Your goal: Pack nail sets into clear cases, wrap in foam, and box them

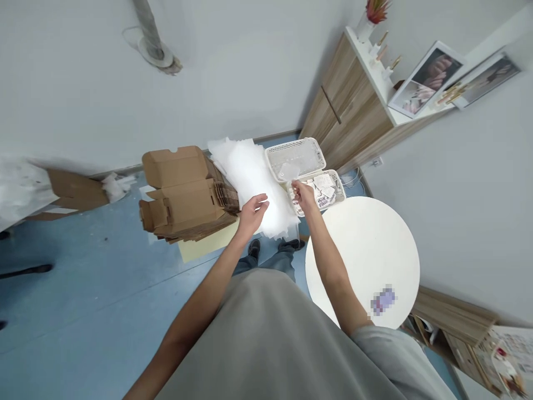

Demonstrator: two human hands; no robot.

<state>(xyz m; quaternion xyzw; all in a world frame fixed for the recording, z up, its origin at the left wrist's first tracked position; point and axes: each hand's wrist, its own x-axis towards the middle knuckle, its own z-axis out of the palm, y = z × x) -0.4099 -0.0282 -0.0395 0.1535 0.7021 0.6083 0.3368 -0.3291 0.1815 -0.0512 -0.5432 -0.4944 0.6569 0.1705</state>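
Framed photos (428, 80) atop wood-grain cabinet (358, 105)

From centre: brown is noted on the cartons (189, 194) at 9 o'clock, plain white on the foam sheets (250, 172) at 11. The basket (340, 185) at 3 is tagged white, its white lid (298, 156) at 1 lattice-patterned. Plain white is marked for the round table (370, 239), lilac for the pixelated item (383, 300), both at 4. Cabinet (360, 105) at 2 logged light wood-grain, white-topped. Wall (266, 66) at 12 tagged pale grey; shirt (266, 333) at 6, grey; floor (104, 289) at 8, blue.
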